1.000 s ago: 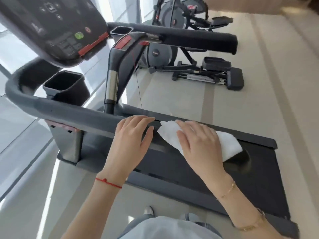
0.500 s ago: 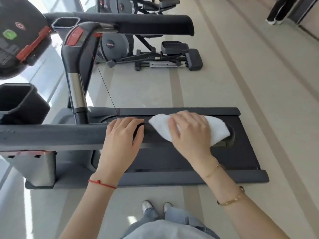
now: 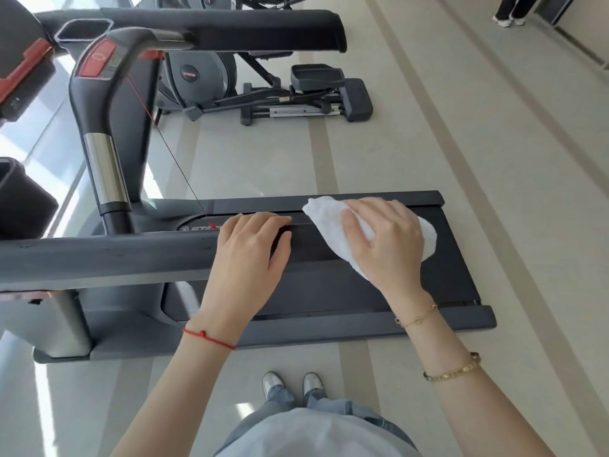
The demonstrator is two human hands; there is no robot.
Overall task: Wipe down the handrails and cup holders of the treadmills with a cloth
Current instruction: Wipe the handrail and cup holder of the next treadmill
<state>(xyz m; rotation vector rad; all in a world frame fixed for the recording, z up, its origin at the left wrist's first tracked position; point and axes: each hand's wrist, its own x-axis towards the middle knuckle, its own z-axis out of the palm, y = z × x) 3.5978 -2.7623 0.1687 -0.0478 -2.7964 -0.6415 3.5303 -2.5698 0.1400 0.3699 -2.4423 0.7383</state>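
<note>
The near grey handrail [image 3: 115, 255] of the treadmill runs from the left edge toward the middle. My left hand [image 3: 245, 258] lies on it, fingers curled over the top. Just to the right, my right hand [image 3: 389, 245] holds a white cloth [image 3: 324, 214] wrapped over the handrail's end, which the cloth hides. A black cup holder [image 3: 19, 199] sits at the left edge, and a second cup holder [image 3: 84, 31] is at the top left beside the far handrail [image 3: 247, 31].
The treadmill deck [image 3: 454, 268] lies below the hands. A centre post with a red safety cord [image 3: 171, 150] rises at left, next to the console [image 3: 19, 61]. An elliptical machine [image 3: 296, 94] stands beyond. Another person's feet [image 3: 509, 18] are at the top right.
The view has swung right and levelled, so the console slid off to the left. Both hands stay on the near handrail, with the cloth hand shifted slightly toward its end.
</note>
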